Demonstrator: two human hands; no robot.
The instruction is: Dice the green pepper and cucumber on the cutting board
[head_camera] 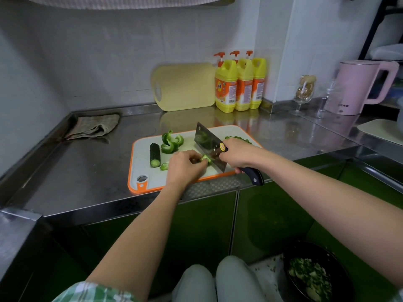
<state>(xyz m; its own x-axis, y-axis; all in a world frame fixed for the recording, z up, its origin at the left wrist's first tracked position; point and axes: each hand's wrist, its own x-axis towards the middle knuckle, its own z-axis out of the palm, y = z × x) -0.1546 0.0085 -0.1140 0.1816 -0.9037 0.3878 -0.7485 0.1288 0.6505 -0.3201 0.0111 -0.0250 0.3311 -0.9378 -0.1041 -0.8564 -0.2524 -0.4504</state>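
Green pepper piece (205,158) pinched by curled left hand (185,167) fingers (197,164), beside cleaver (207,143) gripped in right hand (237,155).

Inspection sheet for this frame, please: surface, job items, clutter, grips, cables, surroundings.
surface: steel counter, reflective; orange-rimmed cutting board at its front edge.
job's things: cucumber piece and green pepper strips uncut on the board; diced pile at far right.
clutter: cloth, yellow board, three detergent bottles, glass, pink kettle.
grips: left grip holds a pepper piece; right grip holds cleaver, blade beside it.
cables: nothing seen.
surroundings: green cabinet doors; black bowl of chopped greens below.
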